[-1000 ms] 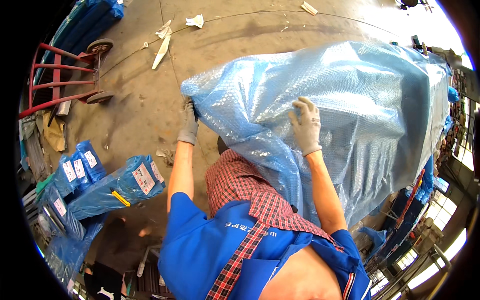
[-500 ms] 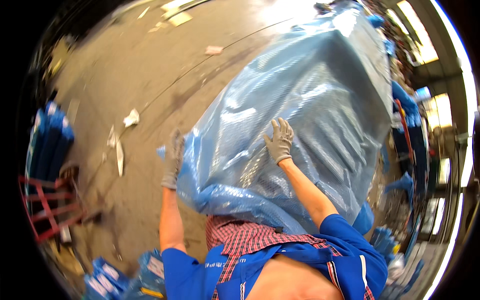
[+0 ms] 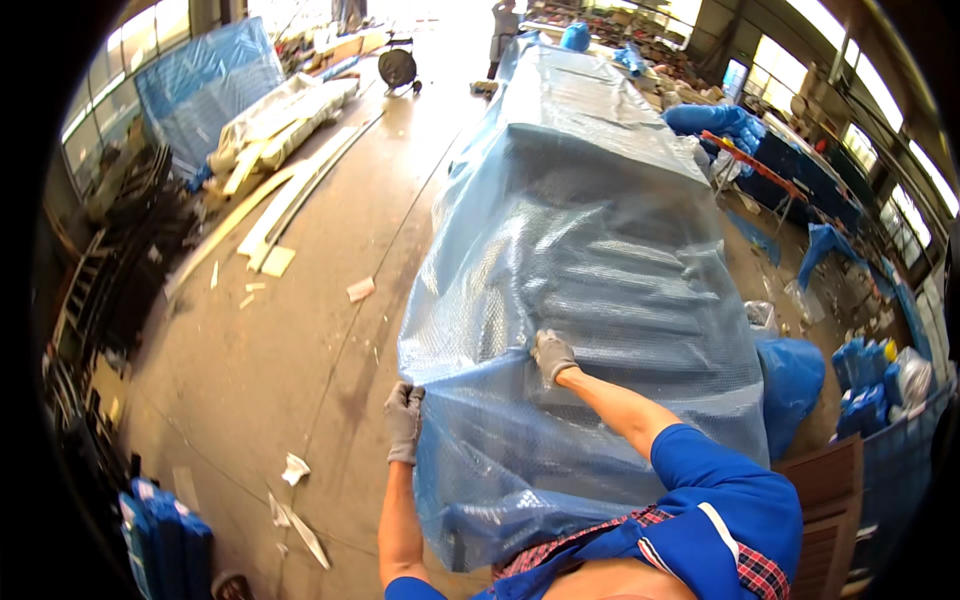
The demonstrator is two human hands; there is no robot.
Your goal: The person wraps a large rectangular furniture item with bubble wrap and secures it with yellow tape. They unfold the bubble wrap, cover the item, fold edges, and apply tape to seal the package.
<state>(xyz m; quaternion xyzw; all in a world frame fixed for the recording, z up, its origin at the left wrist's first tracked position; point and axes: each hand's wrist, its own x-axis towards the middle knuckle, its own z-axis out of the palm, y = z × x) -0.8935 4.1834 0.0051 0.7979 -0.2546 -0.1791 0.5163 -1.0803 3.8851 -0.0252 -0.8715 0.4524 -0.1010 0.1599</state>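
Observation:
A large sheet of blue bubble wrap (image 3: pixel 610 300) covers a long, boxy stack in front of me, and its near end hangs down against my apron. My left hand (image 3: pixel 404 412), in a grey glove, is closed on the sheet's left edge. Farther in on the sheet, my gloved right hand (image 3: pixel 553 357) is closed on a fold of the wrap. Creases run between the two hands, with more wrinkles across the middle. The sheet hides most of what lies beneath it.
Long boards (image 3: pixel 300 190) lie on the floor at far left, near a dark reel (image 3: pixel 398 68). A person (image 3: pixel 503 35) stands beyond the stack. Blue-wrapped bundles (image 3: pixel 165 540) stand at lower left. To the right are a blue bag (image 3: pixel 790 385) and a red trestle (image 3: pixel 750 160).
My right hand has gone from spread fingers to gripping a fold. The left hand now closes on the sheet's edge. My view has tilted up, showing more of the stack and hall.

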